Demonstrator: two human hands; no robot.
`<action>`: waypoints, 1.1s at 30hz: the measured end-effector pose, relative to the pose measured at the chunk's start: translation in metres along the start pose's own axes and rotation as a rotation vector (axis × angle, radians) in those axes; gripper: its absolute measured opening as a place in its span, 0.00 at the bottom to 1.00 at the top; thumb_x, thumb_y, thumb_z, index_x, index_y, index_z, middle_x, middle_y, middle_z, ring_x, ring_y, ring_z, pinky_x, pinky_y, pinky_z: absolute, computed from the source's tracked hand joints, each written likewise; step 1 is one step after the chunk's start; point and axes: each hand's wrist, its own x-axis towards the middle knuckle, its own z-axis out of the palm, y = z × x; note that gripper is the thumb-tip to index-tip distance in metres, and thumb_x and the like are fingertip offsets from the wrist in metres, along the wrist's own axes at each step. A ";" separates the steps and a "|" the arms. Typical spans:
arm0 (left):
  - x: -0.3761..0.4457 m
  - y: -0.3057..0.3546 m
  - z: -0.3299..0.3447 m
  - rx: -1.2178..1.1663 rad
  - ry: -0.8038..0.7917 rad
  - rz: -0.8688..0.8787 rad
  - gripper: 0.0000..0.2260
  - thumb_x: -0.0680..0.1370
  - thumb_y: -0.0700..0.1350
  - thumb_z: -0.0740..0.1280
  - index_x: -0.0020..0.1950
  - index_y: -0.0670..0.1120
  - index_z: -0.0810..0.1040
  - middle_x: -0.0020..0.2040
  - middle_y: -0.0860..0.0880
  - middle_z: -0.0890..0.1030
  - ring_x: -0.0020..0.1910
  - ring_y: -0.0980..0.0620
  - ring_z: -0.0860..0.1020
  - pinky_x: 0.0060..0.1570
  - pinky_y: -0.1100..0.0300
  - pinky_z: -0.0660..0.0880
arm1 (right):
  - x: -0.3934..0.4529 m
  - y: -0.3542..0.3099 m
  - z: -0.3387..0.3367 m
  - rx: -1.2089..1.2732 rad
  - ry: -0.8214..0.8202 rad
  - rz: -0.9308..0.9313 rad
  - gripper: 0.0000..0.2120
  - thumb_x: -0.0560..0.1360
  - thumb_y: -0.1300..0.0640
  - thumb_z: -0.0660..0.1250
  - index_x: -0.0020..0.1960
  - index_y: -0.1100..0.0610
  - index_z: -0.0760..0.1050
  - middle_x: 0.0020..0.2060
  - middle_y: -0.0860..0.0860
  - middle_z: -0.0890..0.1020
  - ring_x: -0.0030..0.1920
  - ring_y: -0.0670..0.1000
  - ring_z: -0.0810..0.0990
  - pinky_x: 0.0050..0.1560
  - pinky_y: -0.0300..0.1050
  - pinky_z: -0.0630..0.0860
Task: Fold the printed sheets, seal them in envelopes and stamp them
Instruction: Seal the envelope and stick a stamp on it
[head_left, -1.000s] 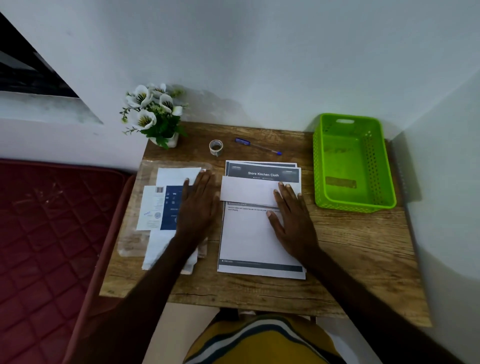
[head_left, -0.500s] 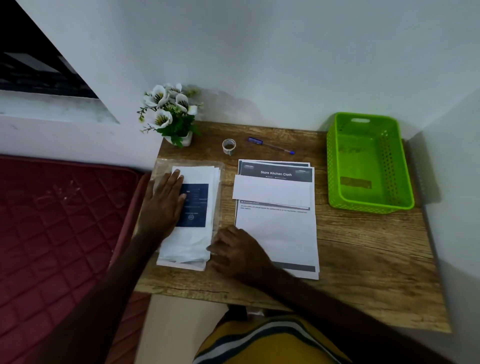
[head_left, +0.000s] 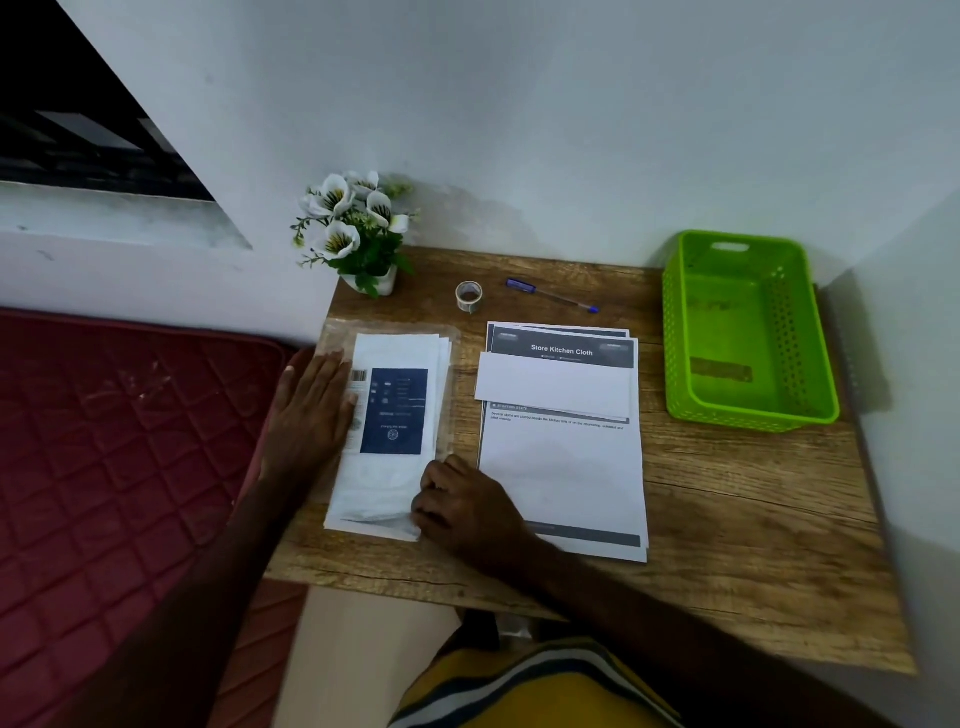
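A room in a home. A small wooden table (head_left: 727, 519) stands against a plain wall beside a red quilted mattress (head_left: 104, 467). A potted flower (head_left: 358, 234) decorates one corner.

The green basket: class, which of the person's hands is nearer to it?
Right. The right hand sits at the envelope pack's near corner, beside the printed sheets; the left hand lies flat on the pack's far-left edge, farther from the green basket.
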 end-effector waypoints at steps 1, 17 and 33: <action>0.000 -0.002 0.000 0.002 -0.013 -0.009 0.23 0.86 0.50 0.52 0.78 0.40 0.68 0.78 0.42 0.67 0.79 0.43 0.63 0.79 0.42 0.53 | 0.000 -0.003 -0.001 0.026 0.010 0.035 0.09 0.81 0.53 0.67 0.48 0.57 0.82 0.47 0.50 0.78 0.50 0.49 0.73 0.44 0.43 0.72; 0.006 -0.006 -0.002 0.012 -0.009 0.026 0.24 0.86 0.50 0.52 0.77 0.39 0.68 0.78 0.40 0.68 0.78 0.41 0.65 0.80 0.45 0.51 | 0.006 -0.021 -0.006 0.283 0.066 0.318 0.09 0.74 0.49 0.74 0.45 0.54 0.86 0.44 0.44 0.80 0.45 0.41 0.75 0.42 0.35 0.75; 0.010 -0.011 -0.002 0.019 0.009 0.069 0.23 0.86 0.50 0.53 0.77 0.39 0.69 0.78 0.41 0.68 0.78 0.41 0.66 0.78 0.41 0.56 | 0.009 -0.032 -0.034 0.307 0.031 0.166 0.13 0.83 0.49 0.63 0.59 0.56 0.81 0.51 0.51 0.87 0.44 0.49 0.84 0.47 0.39 0.79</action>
